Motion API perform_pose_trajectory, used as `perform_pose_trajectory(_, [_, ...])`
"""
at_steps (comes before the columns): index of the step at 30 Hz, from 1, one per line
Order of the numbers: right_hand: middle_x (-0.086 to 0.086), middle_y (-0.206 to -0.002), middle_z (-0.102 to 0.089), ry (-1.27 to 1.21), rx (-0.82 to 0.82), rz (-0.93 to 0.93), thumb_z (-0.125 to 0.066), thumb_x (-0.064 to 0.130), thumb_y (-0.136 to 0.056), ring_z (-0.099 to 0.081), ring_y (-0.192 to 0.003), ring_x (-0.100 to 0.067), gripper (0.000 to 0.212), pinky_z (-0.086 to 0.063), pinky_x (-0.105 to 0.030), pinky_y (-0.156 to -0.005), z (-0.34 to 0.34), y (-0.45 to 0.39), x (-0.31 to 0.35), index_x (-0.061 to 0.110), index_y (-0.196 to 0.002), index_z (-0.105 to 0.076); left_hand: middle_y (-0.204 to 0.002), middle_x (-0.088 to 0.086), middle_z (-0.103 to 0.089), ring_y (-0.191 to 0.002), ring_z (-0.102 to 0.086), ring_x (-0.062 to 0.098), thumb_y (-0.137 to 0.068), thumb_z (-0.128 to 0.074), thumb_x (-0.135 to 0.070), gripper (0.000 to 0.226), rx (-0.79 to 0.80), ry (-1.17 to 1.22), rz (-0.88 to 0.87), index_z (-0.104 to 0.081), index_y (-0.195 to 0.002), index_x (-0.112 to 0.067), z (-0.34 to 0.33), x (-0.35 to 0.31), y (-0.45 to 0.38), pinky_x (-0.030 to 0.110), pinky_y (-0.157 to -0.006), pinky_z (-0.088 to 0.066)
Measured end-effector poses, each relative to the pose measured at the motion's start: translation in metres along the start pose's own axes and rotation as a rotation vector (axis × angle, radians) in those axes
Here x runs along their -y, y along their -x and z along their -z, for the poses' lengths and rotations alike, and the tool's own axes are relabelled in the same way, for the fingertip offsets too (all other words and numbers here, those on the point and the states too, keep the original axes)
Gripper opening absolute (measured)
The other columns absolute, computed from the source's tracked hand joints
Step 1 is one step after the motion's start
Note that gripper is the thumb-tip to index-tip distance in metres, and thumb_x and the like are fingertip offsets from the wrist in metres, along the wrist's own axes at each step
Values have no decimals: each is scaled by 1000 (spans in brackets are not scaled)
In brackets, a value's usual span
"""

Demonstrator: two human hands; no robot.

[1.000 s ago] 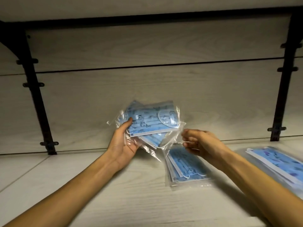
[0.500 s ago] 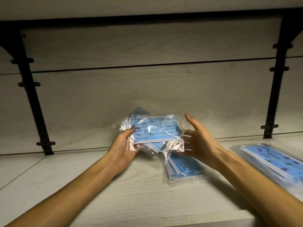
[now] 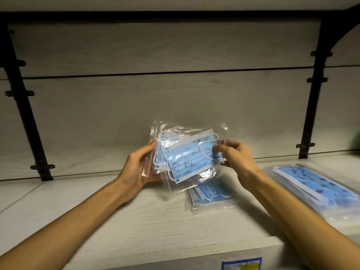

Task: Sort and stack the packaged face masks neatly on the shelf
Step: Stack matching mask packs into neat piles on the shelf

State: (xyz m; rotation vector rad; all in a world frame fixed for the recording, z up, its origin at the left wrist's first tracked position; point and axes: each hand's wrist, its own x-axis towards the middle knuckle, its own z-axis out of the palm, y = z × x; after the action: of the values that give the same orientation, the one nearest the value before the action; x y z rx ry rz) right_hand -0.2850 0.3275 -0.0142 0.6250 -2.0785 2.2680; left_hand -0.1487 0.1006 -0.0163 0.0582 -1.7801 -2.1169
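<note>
Head view shows the left hand (image 3: 139, 168) gripping a fan of mask packs (image 3: 187, 158) above the shelf (image 3: 136, 221) while the right hand (image 3: 233, 155) pinches the front one (slippery film), so packs could slide out and scatter.

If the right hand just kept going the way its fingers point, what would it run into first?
The right hand points left and already pinches the held mask packets. Pushed further, it would press them towards the left hand, which grips the opposite side. Depth is hard to judge.
</note>
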Motion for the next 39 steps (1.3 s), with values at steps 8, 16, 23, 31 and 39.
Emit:
perform_pose_trajectory(8, [0,-83,-74,146,-4,113,-66,8,-91,-72,-72,-12,17,-59,-26,-62,-1,2,-11,9,-108,-66,-99,15,-77,-85,-76,26,-92,-72,-27,32,41,-385,70,-72,-115,-4,-8,9,3,35,-67,-60])
perform_pose_trajectory(16, [-5,-94,-74,167,31,-124,-71,36,-90,-73,-79,-21,32,-54,-28,-59,2,9,-6,11,-108,-67,-99,20,-76,-91,-75,37,-90,-73,-16,26,-255,-180,-6,-69,-108,3,-11,9,1,53,-92,-57])
perform_pose_trajectory(23, [-10,-92,-77,-66,231,-308,-73,44,-86,-73,-79,-23,45,-58,-33,-76,7,22,1,9,-113,-69,-114,23,-72,-94,-73,32,-102,-55,-27,36,-25,68,106,-60,-127,-1,-29,13,9,36,-69,-63])
perform_pose_trajectory(31, [-6,-54,-62,77,16,-324,-76,9,-84,-57,-48,-17,16,-47,-26,-49,17,6,6,-1,-83,-63,-83,11,-78,-80,-76,25,-92,-61,-54,51,-138,-334,49,-79,-80,-7,-36,18,12,40,-78,-62])
perform_pose_trajectory(39, [-6,-97,-71,1001,68,-1,-74,48,-82,-67,-87,-28,39,-56,-39,-78,24,-1,-24,17,-103,-65,-127,-20,-64,-116,-59,1,-88,-51,-73,54,16,-1128,-32,-57,-128,-38,-15,41,13,26,-93,-44])
